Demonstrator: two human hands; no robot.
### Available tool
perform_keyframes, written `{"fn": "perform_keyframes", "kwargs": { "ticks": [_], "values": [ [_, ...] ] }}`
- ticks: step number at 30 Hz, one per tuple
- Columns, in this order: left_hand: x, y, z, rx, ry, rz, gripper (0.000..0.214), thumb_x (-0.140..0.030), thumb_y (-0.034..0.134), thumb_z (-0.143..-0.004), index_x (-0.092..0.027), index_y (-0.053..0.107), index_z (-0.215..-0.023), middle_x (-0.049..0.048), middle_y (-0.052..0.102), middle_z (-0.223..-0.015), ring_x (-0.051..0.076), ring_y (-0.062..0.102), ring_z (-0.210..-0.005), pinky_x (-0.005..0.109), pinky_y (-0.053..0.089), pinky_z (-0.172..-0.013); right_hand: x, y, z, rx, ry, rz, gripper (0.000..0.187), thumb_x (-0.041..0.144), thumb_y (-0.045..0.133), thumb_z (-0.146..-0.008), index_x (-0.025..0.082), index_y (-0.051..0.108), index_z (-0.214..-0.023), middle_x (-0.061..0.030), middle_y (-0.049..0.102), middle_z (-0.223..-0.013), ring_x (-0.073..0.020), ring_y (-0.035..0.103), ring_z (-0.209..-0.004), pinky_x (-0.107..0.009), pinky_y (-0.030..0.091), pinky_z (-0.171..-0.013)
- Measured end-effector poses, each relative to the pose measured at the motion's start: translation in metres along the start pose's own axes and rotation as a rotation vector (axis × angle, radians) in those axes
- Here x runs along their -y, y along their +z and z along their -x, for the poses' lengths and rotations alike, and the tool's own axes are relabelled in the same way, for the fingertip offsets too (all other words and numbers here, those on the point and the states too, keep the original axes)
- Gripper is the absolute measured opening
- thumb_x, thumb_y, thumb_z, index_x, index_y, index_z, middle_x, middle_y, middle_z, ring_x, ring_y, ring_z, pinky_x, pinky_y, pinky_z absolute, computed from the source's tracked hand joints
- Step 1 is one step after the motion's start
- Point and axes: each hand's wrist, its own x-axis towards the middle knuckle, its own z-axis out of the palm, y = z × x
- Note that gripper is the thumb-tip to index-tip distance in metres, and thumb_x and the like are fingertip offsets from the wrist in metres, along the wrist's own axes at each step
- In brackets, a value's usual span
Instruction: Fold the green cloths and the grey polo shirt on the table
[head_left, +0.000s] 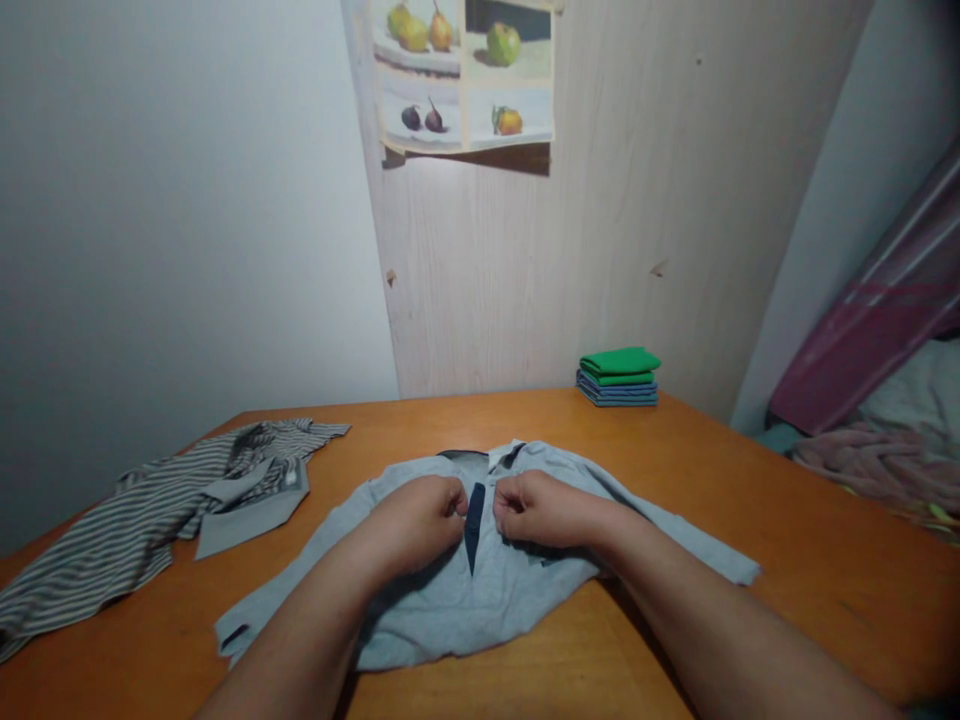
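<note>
A light grey long-sleeved shirt (pixel 450 625) lies spread on the table, its collar toward the far side and its sleeves out to left and right. At the chest, a dark navy strip (pixel 474 525) shows between my two hands. My left hand (pixel 431 520) is closed on the shirt just left of this strip, fingers curled in a pinch. To its right, my right hand (pixel 536 508) pinches the shirt in the same way. The fabric between the fingertips is mostly hidden. Part of the shirt front lies under my forearms.
On the left of the wooden table (pixel 750 640) lies a rumpled striped shirt (pixel 112 550) with a grey collar. A stack of folded clothes (pixel 619 378), green over blue, sits at the back right. Walls stand behind, with a fruit poster (pixel 463 80). Pink fabric (pixel 847 340) hangs at right.
</note>
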Motion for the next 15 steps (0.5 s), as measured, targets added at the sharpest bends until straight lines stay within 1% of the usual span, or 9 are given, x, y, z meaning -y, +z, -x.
{"fn": "perform_keyframes", "kwargs": {
  "ticks": [2, 4, 6, 8, 11, 15],
  "values": [
    [0.0001, 0.0011, -0.0002, -0.016, 0.002, 0.005, 0.012, -0.015, 0.055, -0.070, -0.022, 0.064, -0.073, 0.0006, 0.064, -0.071, 0.017, 0.053, -0.065, 0.027, 0.027, -0.057, -0.0017, 0.0004, -0.0011, -0.033, -0.013, -0.019, 0.011, 0.008, 0.057, -0.075, 0.019, 0.059, -0.072, 0.0051, 0.052, -0.062, -0.0087, 0.045, -0.057, -0.019, 0.030, -0.049],
    [0.0006, 0.0024, -0.0005, -0.024, -0.002, 0.023, 0.009, -0.016, 0.056, -0.071, -0.022, 0.063, -0.071, 0.0005, 0.063, -0.070, 0.017, 0.053, -0.065, 0.027, 0.026, -0.057, -0.0038, 0.0014, -0.0025, -0.085, -0.026, -0.060, 0.013, 0.009, 0.058, -0.076, 0.019, 0.063, -0.082, 0.0054, 0.053, -0.064, -0.0087, 0.046, -0.057, -0.018, 0.031, -0.050],
    [0.0009, 0.0038, -0.0009, -0.020, -0.010, 0.034, 0.008, -0.017, 0.056, -0.073, -0.022, 0.062, -0.071, 0.0007, 0.062, -0.069, 0.017, 0.053, -0.064, 0.027, 0.026, -0.057, -0.0057, 0.0030, -0.0032, -0.109, -0.037, -0.076, 0.025, 0.010, 0.058, -0.077, 0.020, 0.066, -0.099, 0.0058, 0.054, -0.066, -0.0091, 0.047, -0.056, -0.019, 0.033, -0.051],
    [0.0004, 0.0050, -0.0009, -0.016, -0.021, 0.034, 0.008, -0.018, 0.056, -0.073, -0.022, 0.063, -0.071, 0.0011, 0.063, -0.069, 0.017, 0.053, -0.065, 0.027, 0.026, -0.057, -0.0065, 0.0047, -0.0032, -0.100, -0.069, -0.033, 0.035, 0.010, 0.057, -0.078, 0.022, 0.067, -0.109, 0.0055, 0.055, -0.068, -0.0098, 0.049, -0.058, -0.020, 0.035, -0.053],
    [-0.0016, 0.0059, -0.0004, -0.014, -0.031, 0.015, 0.008, -0.019, 0.056, -0.074, -0.023, 0.063, -0.072, 0.0016, 0.064, -0.071, 0.018, 0.054, -0.065, 0.028, 0.027, -0.057, -0.0056, 0.0059, -0.0024, -0.084, -0.100, 0.058, 0.035, 0.009, 0.057, -0.076, 0.023, 0.070, -0.106, 0.0045, 0.058, -0.069, -0.0110, 0.051, -0.061, -0.021, 0.035, -0.056],
    [-0.0049, 0.0076, 0.0003, -0.008, -0.056, -0.018, 0.005, -0.022, 0.059, -0.072, -0.023, 0.064, -0.074, 0.0017, 0.065, -0.073, 0.018, 0.054, -0.066, 0.029, 0.025, -0.057, -0.0023, 0.0044, -0.0010, -0.076, -0.099, 0.095, 0.022, 0.009, 0.057, -0.075, 0.021, 0.070, -0.088, 0.0043, 0.060, -0.068, -0.0108, 0.051, -0.061, -0.021, 0.033, -0.054]
  ]
}}
